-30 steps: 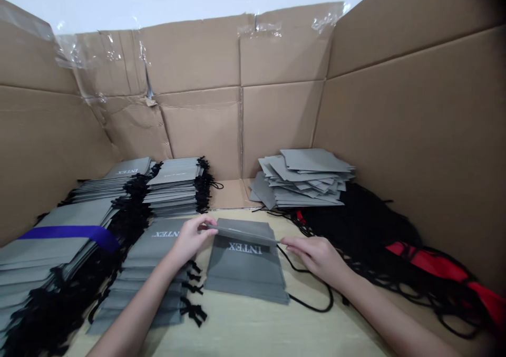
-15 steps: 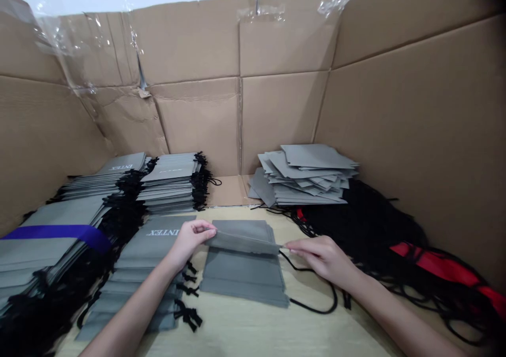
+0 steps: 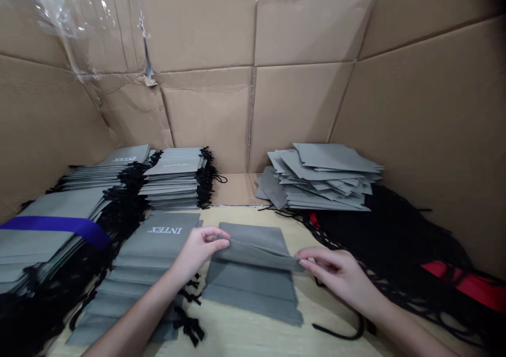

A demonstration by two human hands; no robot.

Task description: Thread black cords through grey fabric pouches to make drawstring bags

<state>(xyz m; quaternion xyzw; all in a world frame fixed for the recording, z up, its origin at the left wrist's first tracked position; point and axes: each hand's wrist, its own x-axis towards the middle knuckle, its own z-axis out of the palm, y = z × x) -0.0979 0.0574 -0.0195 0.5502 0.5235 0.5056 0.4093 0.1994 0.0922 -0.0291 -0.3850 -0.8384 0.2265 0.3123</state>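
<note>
Left hand [image 3: 197, 251] and right hand [image 3: 336, 275] pinch a gray drawstring pouch's [image 3: 253, 283] top edge.

Look at that left hand [image 3: 197, 251], fingers [image 3: 219, 235] pinched against the thumb, wrist angled inward! Across from it, the right hand [image 3: 336, 275] was held low, fingertips [image 3: 303, 262] pinching as well! The left forearm [image 3: 134, 315] and right forearm [image 3: 407, 333] slanted up from the bottom corners, hands well apart!

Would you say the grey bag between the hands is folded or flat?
Partly folded: the grey bag has a doubled band, pinched by the left hand and right hand.
</note>
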